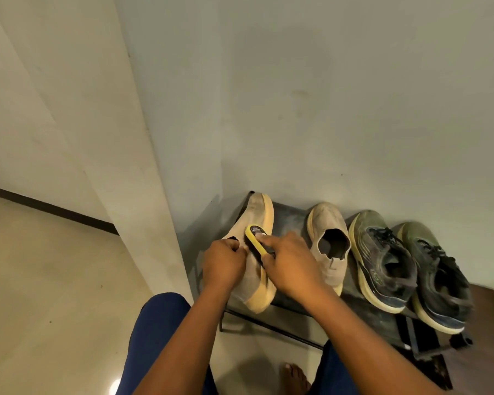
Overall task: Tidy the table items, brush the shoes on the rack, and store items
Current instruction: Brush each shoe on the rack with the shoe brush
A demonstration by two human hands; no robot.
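A beige slip-on shoe with a pale yellow sole is tipped on its side at the left end of the dark metal rack. My left hand grips its opening and upper. My right hand holds a yellow shoe brush, whose bristles press against the shoe's upper. The matching beige shoe stands upright on the rack to the right.
Two dark olive lace-up sneakers fill the right part of the rack. A wall corner juts out just left of the rack. My blue-trousered knee and a bare foot are over the glossy floor below.
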